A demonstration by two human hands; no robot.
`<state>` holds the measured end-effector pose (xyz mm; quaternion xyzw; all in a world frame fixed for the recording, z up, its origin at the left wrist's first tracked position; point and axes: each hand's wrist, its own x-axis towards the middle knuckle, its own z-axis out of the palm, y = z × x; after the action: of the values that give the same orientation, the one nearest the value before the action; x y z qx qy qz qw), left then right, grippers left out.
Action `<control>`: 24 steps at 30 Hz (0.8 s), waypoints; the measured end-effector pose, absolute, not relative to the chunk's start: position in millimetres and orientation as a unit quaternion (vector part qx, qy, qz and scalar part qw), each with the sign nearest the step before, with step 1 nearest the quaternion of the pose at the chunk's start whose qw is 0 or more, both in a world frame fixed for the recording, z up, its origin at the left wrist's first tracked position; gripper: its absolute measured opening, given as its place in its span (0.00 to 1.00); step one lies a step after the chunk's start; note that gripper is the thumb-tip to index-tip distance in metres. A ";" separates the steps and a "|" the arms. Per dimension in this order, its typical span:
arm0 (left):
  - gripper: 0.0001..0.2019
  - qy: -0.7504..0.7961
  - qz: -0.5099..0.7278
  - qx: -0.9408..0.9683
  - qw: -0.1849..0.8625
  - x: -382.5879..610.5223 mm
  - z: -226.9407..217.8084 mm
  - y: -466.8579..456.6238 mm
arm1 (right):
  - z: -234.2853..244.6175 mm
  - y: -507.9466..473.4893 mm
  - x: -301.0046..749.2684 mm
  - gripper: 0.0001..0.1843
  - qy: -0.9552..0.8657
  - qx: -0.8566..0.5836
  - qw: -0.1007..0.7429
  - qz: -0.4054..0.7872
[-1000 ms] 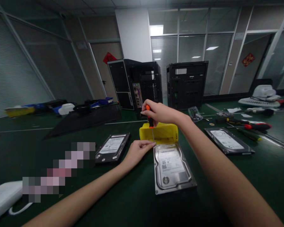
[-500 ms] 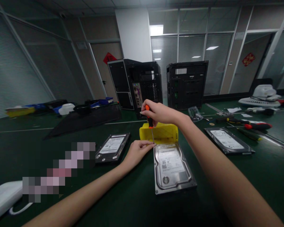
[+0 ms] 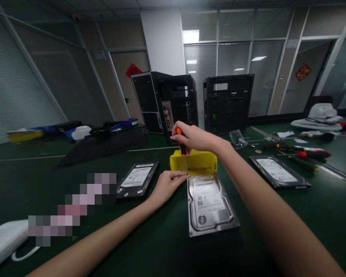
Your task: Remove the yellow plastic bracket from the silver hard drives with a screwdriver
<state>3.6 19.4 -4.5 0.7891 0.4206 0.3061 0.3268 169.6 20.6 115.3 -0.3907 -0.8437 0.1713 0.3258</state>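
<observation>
A silver hard drive (image 3: 207, 204) lies label side up on the green table in front of me. My right hand (image 3: 187, 136) grips the orange and black handle of a screwdriver (image 3: 183, 149), held upright. Its thin shaft points down to the far left corner of the drive. There, at the screwdriver's tip, the thumb and fingers of my left hand (image 3: 171, 184) are pressed together; whatever they pinch is too small to make out. Just behind the drive sits a yellow plastic bin (image 3: 194, 161), its far side partly covered by my right hand.
Other hard drives lie to the left (image 3: 138, 177) and right (image 3: 278, 171). Computer cases (image 3: 178, 100) (image 3: 229, 102) stand at the back. Pliers and a red-handled screwdriver (image 3: 315, 154) lie at the right, beside a clear plastic cup (image 3: 238, 139). A white object (image 3: 5, 240) rests at the near left.
</observation>
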 end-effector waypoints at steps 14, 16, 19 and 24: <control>0.15 0.414 0.302 0.802 0.306 2.6 -4.2 18.1 | 115.4 17.7 167.5 0.06 -0.846 -0.391 0.326 0.155; 0.15 0.412 0.304 0.803 0.306 2.4 -4.6 18.7 | 115.6 16.7 167.5 0.06 -0.847 -0.391 0.329 0.149; 0.15 0.407 0.304 0.800 0.319 2.4 -4.5 19.0 | 115.9 15.3 167.9 0.07 -0.849 -0.390 0.331 0.130; 0.17 0.409 0.313 0.775 0.367 3.4 -3.7 18.7 | 116.5 14.8 168.7 0.03 -0.845 -0.393 0.329 0.156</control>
<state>3.4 18.7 -3.7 0.7749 0.4088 0.3129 0.3668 168.7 14.8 116.5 -0.3926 -0.8447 0.1561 0.3287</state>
